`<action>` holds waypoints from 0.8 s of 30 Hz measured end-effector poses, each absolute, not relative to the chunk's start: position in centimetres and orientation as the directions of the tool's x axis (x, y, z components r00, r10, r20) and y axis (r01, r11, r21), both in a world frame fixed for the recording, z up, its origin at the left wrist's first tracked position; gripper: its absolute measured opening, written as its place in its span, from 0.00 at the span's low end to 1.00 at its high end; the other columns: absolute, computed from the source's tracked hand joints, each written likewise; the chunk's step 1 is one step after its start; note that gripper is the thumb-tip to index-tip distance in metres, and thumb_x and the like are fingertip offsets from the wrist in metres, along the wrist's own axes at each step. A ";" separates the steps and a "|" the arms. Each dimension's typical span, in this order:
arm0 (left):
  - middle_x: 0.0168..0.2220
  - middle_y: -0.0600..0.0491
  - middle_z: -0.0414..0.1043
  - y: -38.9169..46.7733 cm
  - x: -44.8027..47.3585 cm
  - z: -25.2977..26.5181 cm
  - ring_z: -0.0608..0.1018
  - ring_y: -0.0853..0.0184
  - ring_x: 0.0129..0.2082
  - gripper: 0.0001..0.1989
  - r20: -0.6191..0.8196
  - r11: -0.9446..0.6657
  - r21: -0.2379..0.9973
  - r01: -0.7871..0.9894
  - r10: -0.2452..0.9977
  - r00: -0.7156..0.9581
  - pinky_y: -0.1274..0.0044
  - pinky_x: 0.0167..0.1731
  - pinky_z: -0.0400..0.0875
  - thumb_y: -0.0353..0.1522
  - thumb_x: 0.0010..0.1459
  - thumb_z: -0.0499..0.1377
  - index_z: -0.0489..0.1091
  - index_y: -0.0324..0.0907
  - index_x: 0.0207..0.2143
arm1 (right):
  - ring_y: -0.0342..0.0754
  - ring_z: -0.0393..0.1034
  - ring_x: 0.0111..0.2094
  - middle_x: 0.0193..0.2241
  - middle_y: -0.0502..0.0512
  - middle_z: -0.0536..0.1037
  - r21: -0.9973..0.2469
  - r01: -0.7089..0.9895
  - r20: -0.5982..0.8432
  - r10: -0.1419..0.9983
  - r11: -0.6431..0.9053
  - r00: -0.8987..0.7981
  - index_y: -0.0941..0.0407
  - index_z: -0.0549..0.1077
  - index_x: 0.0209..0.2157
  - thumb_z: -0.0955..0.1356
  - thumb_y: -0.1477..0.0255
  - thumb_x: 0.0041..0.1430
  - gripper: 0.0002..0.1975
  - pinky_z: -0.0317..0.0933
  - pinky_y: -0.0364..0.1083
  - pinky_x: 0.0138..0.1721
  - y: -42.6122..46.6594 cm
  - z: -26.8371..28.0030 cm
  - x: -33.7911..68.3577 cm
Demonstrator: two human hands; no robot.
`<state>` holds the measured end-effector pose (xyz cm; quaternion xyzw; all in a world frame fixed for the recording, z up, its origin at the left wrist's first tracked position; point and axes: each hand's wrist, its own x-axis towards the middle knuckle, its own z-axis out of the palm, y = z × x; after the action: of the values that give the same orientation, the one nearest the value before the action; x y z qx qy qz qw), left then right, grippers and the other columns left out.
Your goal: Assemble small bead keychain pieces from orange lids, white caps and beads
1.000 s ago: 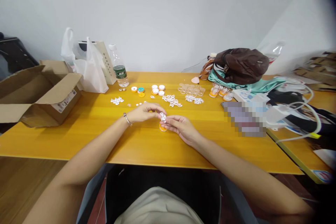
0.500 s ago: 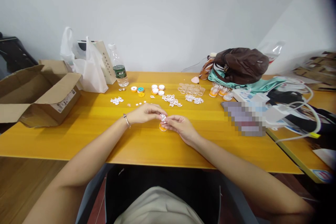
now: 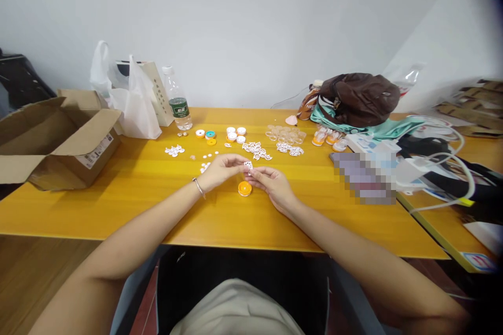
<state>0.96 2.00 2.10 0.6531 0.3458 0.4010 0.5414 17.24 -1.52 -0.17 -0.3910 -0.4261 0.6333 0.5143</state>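
Note:
Between the fingertips of my left hand [image 3: 225,170] and my right hand [image 3: 272,183] is a small white openwork plastic piece [image 3: 248,166]. Both hands pinch it, one from each side, a little above the table. Just below them, an orange round case [image 3: 244,188] with a white base lies on the wood. Past my fingers are piles of similar white cut-out pieces [image 3: 256,150]. Small white discs [image 3: 205,167] lie beside my left wrist, partly hidden by it. Further left sits a cluster of white knob-like parts [image 3: 174,151].
Round white and orange cases [image 3: 231,136] and clear rings [image 3: 285,134] lie farther back. A cardboard box [image 3: 88,157], plastic bag [image 3: 135,104] and water bottle [image 3: 179,102] stand left. To the right are a brown bag [image 3: 359,99], a blurred-out phone [image 3: 363,178] and white cables [image 3: 469,167].
Both hands have shifted slightly up and to the right with the white piece. The orange case below them now shows fully, and the white discs by my left wrist have come into view.

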 end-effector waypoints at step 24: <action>0.32 0.50 0.74 2.0 -0.6 3.4 0.74 0.72 0.32 0.11 0.152 -0.240 0.961 0.140 0.874 0.461 0.75 0.39 0.67 0.33 0.48 0.61 0.70 0.35 0.33 | 0.47 0.64 0.38 0.37 0.54 0.70 -0.876 0.352 0.259 0.937 0.330 -0.233 0.55 0.66 0.42 0.74 0.60 0.34 0.31 0.58 0.48 0.42 -1.4 -0.5 18.4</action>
<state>-0.60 1.98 3.38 0.6954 0.3644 0.3695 0.4971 18.36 -1.36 -0.52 -0.4594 -0.7018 0.3524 0.4151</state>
